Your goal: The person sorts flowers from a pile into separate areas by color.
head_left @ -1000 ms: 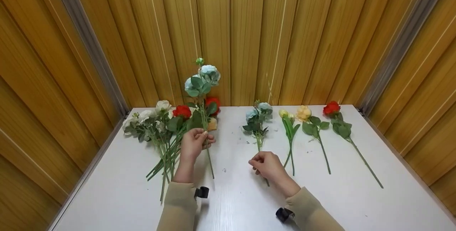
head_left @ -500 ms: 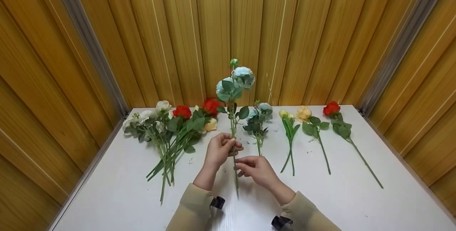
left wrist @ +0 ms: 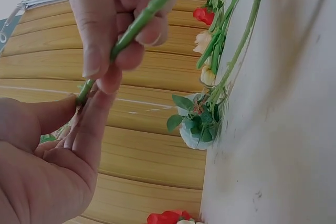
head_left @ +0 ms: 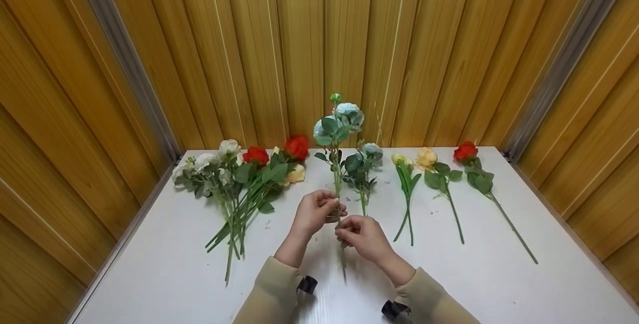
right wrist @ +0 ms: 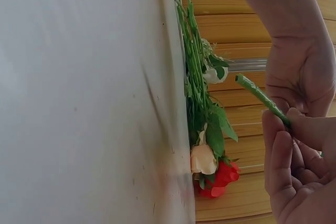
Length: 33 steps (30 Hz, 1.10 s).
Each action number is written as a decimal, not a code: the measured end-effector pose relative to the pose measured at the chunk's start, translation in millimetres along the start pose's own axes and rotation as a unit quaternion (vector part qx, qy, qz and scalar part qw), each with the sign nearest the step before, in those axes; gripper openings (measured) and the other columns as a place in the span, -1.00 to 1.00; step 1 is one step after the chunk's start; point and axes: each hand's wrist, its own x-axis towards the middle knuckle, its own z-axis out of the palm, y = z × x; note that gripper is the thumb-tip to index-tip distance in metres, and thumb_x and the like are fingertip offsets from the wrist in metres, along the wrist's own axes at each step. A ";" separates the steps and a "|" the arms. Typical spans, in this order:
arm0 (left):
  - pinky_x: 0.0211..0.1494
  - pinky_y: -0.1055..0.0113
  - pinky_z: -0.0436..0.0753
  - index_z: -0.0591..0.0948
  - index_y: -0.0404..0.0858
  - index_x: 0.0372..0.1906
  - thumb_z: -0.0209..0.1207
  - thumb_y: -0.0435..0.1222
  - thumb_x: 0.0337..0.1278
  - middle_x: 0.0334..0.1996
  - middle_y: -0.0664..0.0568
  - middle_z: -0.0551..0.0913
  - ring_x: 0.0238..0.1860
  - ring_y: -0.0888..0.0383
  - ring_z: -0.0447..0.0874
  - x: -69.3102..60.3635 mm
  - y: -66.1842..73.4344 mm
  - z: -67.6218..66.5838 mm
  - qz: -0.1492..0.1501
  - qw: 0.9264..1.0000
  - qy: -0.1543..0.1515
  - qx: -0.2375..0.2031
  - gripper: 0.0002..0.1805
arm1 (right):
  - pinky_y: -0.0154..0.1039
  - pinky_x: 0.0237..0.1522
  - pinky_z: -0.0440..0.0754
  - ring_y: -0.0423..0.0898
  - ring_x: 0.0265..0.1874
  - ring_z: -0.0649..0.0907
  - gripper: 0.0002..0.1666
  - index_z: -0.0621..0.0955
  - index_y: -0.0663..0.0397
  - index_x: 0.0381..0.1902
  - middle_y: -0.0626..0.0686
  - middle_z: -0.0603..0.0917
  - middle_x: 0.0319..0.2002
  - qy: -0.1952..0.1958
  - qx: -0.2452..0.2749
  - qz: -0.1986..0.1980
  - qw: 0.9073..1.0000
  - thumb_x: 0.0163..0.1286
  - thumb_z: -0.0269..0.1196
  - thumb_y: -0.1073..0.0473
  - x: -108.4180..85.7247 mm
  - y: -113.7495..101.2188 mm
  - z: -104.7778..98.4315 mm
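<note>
A light blue flower stem (head_left: pixel 337 179) stands nearly upright above the table, its blooms (head_left: pixel 348 115) at the top. My left hand (head_left: pixel 315 212) pinches it around mid-stem. Just below, my right hand (head_left: pixel 365 236) pinches the same stem between thumb and fingers. In the left wrist view the green stem (left wrist: pixel 152 10) passes through both the right hand (left wrist: pixel 118 19) and the left hand (left wrist: pixel 52 156). The cut lower end (right wrist: pixel 247 84) sticks out beyond the right hand (right wrist: pixel 302 166) in the right wrist view. Behind it lies another light blue flower (head_left: pixel 372 152) on the table.
On the left of the white table (head_left: pixel 164 274) lie white flowers (head_left: pixel 204 162), red flowers (head_left: pixel 256 156) and a pale orange one (head_left: pixel 295 174). To the right lie a yellow tulip stem (head_left: pixel 408 184), a peach flower (head_left: pixel 427 158) and a red rose (head_left: pixel 466 152). Wood-patterned walls (head_left: pixel 344 39) surround the table.
The left hand has carried the blue flower stem rightward from above the left bunch. The right hand has moved left from the lying blue flower and now pinches the held stem.
</note>
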 end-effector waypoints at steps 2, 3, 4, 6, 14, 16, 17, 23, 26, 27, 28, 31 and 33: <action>-0.11 0.15 0.83 0.60 -0.46 0.09 0.13 -0.33 0.51 -0.20 -0.26 0.82 -0.19 -0.02 0.88 0.8 0.6 -4.6 -0.004 1.000 0.004 0.022 -0.73 | -0.39 -0.42 0.69 -0.24 -0.51 0.67 -0.87 0.71 0.32 -0.26 0.22 0.78 -0.38 0.006 -0.011 0.004 1.000 0.41 0.34 0.29 0.9 0.3 -5.3; -0.11 0.14 0.83 0.60 -0.46 0.11 0.12 -0.31 0.52 -0.19 -0.26 0.82 -0.18 -0.03 0.88 1.1 1.1 -7.4 -0.007 0.999 0.008 0.033 -0.70 | -0.38 -0.42 0.69 -0.24 -0.51 0.67 -0.86 0.71 0.31 -0.26 0.19 0.78 -0.39 0.010 -0.018 0.009 1.000 0.42 0.34 0.28 1.8 1.2 -8.1; -0.12 0.14 0.83 0.60 -0.46 0.12 0.12 -0.28 0.53 -0.19 -0.25 0.82 -0.18 -0.03 0.87 1.5 1.9 -10.5 -0.010 0.999 0.013 0.043 -0.69 | -0.35 -0.41 0.70 -0.24 -0.51 0.67 -0.86 0.70 0.30 -0.26 0.17 0.78 -0.40 0.014 -0.024 0.015 0.999 0.42 0.34 0.27 3.0 2.3 -11.2; -0.12 0.15 0.83 0.60 -0.45 0.12 0.11 -0.27 0.54 -0.20 -0.24 0.82 -0.18 -0.02 0.87 2.4 3.3 -17.7 -0.017 0.998 0.031 0.055 -0.68 | -0.27 -0.39 0.73 -0.22 -0.51 0.67 -0.87 0.69 0.30 -0.27 0.13 0.78 -0.41 0.024 -0.035 0.031 0.999 0.42 0.34 0.28 6.3 5.7 -17.5; -0.17 0.21 0.80 0.62 -0.46 0.09 0.10 -0.31 0.53 -0.23 -0.23 0.81 -0.19 -0.01 0.83 8.9 -1.7 -59.8 -0.024 0.987 0.133 0.091 -0.71 | -0.29 -0.43 0.68 -0.17 -0.52 0.66 -0.92 0.69 0.29 -0.30 0.11 0.74 -0.43 0.056 -0.070 0.101 0.991 0.42 0.31 0.34 15.5 23.9 -41.0; -0.16 0.23 0.76 0.62 -0.47 0.10 0.10 -0.31 0.52 -0.20 -0.23 0.80 -0.16 -0.03 0.81 9.6 -5.7 -72.4 -0.023 0.980 0.162 0.115 -0.69 | -0.32 -0.46 0.64 -0.16 -0.52 0.66 -0.92 0.69 0.28 -0.31 0.11 0.74 -0.44 0.062 -0.089 0.111 0.988 0.41 0.32 0.35 16.2 29.5 -44.4; -0.15 0.22 0.74 0.62 -0.47 0.11 0.10 -0.31 0.51 -0.18 -0.24 0.79 -0.14 -0.05 0.79 9.4 -7.9 -78.6 -0.022 0.975 0.178 0.131 -0.69 | -0.33 -0.47 0.62 -0.15 -0.52 0.66 -0.92 0.70 0.27 -0.32 0.10 0.74 -0.45 0.065 -0.098 0.117 0.986 0.40 0.32 0.34 16.5 31.6 -45.7; 0.06 -0.05 0.65 0.61 -0.46 0.15 0.12 -0.37 0.47 0.00 -0.35 0.67 0.00 -0.25 0.67 5.6 -23.3 -110.4 -0.038 0.935 0.256 0.244 -0.70 | -0.32 -0.50 0.55 -0.15 -0.57 0.61 -0.92 0.72 0.23 -0.35 0.06 0.71 -0.49 0.073 -0.129 0.155 0.977 0.37 0.36 0.33 17.9 40.1 -50.3; 0.22 -0.20 0.57 0.60 -0.45 0.20 0.16 -0.39 0.42 0.12 -0.42 0.61 0.16 -0.39 0.58 3.9 -29.6 -121.5 -0.063 0.906 0.279 0.310 -0.66 | -0.33 -0.51 0.50 -0.18 -0.58 0.57 -0.92 0.73 0.20 -0.37 0.04 0.70 -0.50 0.074 -0.147 0.172 0.971 0.34 0.39 0.31 18.6 43.2 -51.3; 0.25 -0.23 0.54 0.60 -0.44 0.21 0.16 -0.39 0.41 0.16 -0.44 0.59 0.20 -0.41 0.53 3.5 -31.5 -124.8 -0.075 0.897 0.283 0.332 -0.65 | -0.33 -0.51 0.51 -0.18 -0.59 0.58 -0.91 0.72 0.19 -0.39 0.03 0.70 -0.50 0.075 -0.149 0.178 0.970 0.33 0.40 0.30 18.9 43.9 -51.3; 0.26 -0.26 0.52 0.60 -0.44 0.20 0.14 -0.39 0.42 0.17 -0.45 0.58 0.22 -0.44 0.50 2.6 -33.7 -128.2 -0.089 0.888 0.285 0.351 -0.66 | -0.33 -0.52 0.51 -0.18 -0.60 0.58 -0.89 0.72 0.18 -0.41 0.03 0.69 -0.51 0.076 -0.153 0.182 0.968 0.32 0.41 0.29 18.8 44.7 -51.3; 0.29 -0.30 0.47 0.59 -0.45 0.16 0.09 -0.42 0.38 0.20 -0.47 0.55 0.26 -0.47 0.43 -0.3 -39.5 -138.2 -0.129 0.869 0.278 0.389 -0.67 | -0.33 -0.54 0.53 -0.17 -0.62 0.60 -0.81 0.67 0.14 -0.48 0.02 0.67 -0.55 0.075 -0.163 0.194 0.965 0.32 0.42 0.25 18.0 46.6 -50.6; 0.28 -0.30 0.47 0.60 -0.47 0.10 0.08 -0.44 0.35 0.21 -0.48 0.54 0.27 -0.45 0.40 -2.8 -43.0 -144.3 -0.148 0.863 0.268 0.403 -0.70 | -0.33 -0.54 0.55 -0.16 -0.64 0.62 -0.76 0.63 0.11 -0.52 0.02 0.65 -0.57 0.072 -0.163 0.202 0.963 0.33 0.42 0.22 17.5 47.4 -49.8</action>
